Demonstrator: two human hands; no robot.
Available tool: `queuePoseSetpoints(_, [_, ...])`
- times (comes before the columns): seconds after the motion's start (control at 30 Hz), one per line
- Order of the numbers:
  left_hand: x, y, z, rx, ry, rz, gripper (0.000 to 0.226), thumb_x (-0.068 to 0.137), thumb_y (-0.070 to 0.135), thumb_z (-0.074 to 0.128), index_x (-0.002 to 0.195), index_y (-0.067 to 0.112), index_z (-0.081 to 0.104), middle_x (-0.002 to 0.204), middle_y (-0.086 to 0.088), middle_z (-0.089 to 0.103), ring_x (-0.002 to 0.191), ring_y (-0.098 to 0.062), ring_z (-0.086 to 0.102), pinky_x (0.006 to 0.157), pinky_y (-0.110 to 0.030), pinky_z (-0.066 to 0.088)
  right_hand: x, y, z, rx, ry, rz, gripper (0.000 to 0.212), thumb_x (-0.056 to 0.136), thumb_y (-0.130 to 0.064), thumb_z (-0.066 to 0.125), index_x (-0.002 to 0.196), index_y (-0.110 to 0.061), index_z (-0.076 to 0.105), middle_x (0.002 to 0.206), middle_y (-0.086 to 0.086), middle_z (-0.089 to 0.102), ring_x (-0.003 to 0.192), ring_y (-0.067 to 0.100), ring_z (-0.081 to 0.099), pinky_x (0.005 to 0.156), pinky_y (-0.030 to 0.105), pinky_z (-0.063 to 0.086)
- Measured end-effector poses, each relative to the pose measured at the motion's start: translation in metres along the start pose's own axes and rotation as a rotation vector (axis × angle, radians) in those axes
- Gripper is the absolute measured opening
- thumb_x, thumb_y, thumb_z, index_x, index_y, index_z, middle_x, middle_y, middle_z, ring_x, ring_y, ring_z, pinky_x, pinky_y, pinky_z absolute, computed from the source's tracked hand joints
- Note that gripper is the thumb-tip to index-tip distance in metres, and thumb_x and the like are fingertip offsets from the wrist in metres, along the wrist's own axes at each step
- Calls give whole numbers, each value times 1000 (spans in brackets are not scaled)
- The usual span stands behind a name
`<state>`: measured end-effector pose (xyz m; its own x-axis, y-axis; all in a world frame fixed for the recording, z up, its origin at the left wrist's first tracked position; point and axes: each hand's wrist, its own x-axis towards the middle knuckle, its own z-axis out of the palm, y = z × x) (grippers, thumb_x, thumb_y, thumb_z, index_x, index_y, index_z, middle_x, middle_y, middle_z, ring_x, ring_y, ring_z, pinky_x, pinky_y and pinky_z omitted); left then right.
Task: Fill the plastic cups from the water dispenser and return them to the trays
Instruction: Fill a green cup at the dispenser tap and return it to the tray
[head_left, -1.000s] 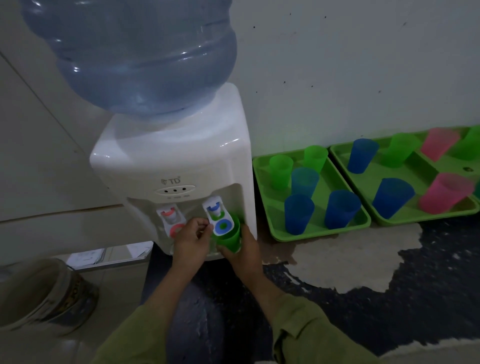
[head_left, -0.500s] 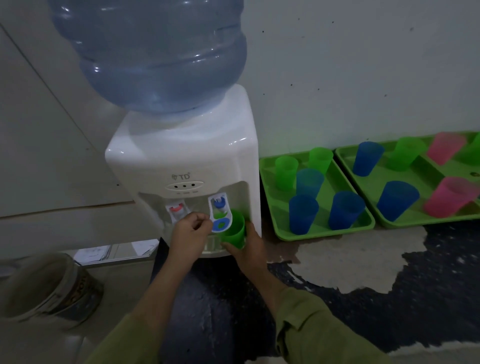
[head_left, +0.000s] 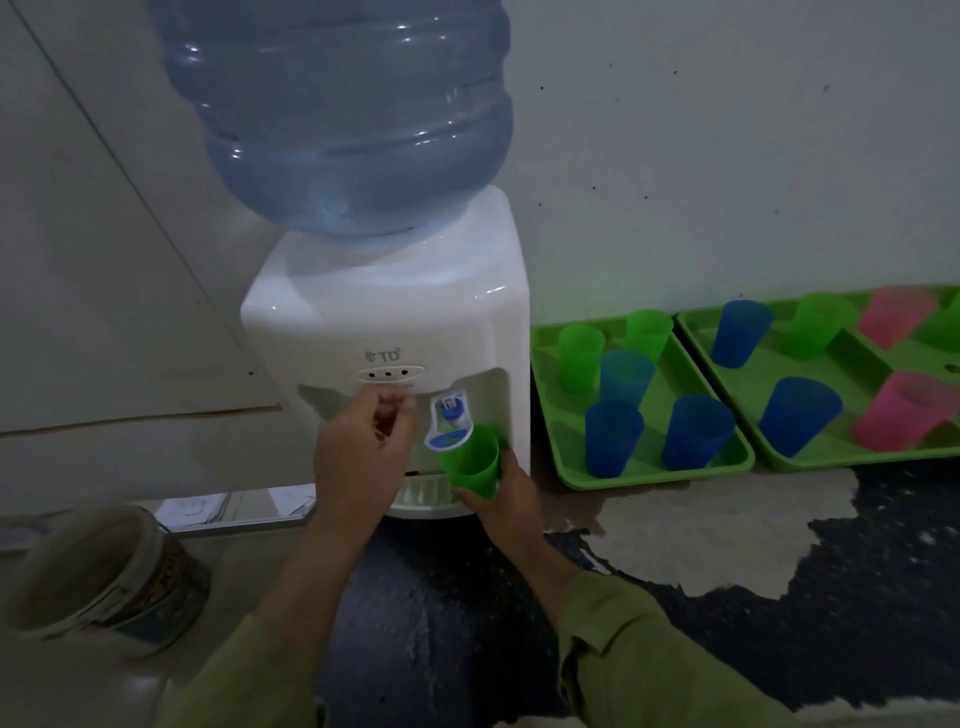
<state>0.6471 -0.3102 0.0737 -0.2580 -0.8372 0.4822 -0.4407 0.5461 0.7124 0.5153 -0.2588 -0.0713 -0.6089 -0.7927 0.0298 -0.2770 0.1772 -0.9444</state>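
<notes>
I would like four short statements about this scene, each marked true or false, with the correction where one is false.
1. The right hand holds a green cup by the blue tap. True.
2. The tray beside the dispenser carries only green cups. False: it also carries blue cups.
3. The left hand grips a pink cup. False: it holds nothing.
4. A large water bottle sits on the dispenser. True.
</notes>
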Motion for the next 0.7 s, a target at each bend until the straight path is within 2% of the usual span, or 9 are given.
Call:
queuePoseSetpoints(0.07, [3, 13, -5, 2, 167, 190, 12, 85, 19, 61, 93, 11, 64, 83, -5, 66, 73, -12, 58, 73, -7, 43, 0, 0, 0, -10, 2, -3, 69, 65, -26, 84, 125, -16, 51, 113, 1, 67, 104, 17, 61, 85, 21, 45])
queuePoseSetpoints(0.1, [7, 16, -6, 32, 220, 254, 14, 85, 15, 61, 95, 7, 63, 88, -9, 63, 81, -14, 55, 79, -6, 38, 0, 0, 0, -13, 3, -4, 69, 65, -26, 84, 124, -16, 51, 112, 2, 67, 105, 18, 61, 86, 23, 46])
queuePoseSetpoints(0.2, [20, 18, -5, 148, 282, 334, 28, 83, 17, 59, 107, 3, 59, 102, -15, 55, 99, -22, 47, 93, -20, 31, 1, 0, 0, -26, -10, -6, 66, 65, -28, 84, 122, -16, 52, 112, 3, 67, 104, 20, 62, 87, 27, 49])
queuePoseSetpoints(0.33, [33, 23, -1, 200, 287, 409, 37, 83, 22, 59, 115, 4, 58, 113, -20, 50, 111, -28, 44, 103, -19, 20, 0, -3, -3, -18, -25, -1, 66, 66, -26, 84, 122, -15, 52, 112, 3, 66, 103, 19, 61, 85, 24, 47])
queuePoseSetpoints(0.5, [51, 23, 7, 237, 224, 418, 41, 89, 31, 52, 124, 10, 52, 130, -12, 46, 127, -25, 38, 110, -49, 23, 0, -3, -3, -18, -26, 8, 65, 66, -26, 84, 122, -15, 53, 113, 3, 66, 105, 19, 61, 85, 22, 45])
queuePoseSetpoints(0.7, [54, 14, 11, 291, 262, 479, 40, 89, 31, 54, 124, 12, 51, 131, -12, 46, 127, -26, 39, 111, -49, 21, 0, -3, -4, -33, -22, 9, 66, 66, -28, 84, 123, -15, 52, 114, 4, 66, 105, 20, 61, 84, 21, 44])
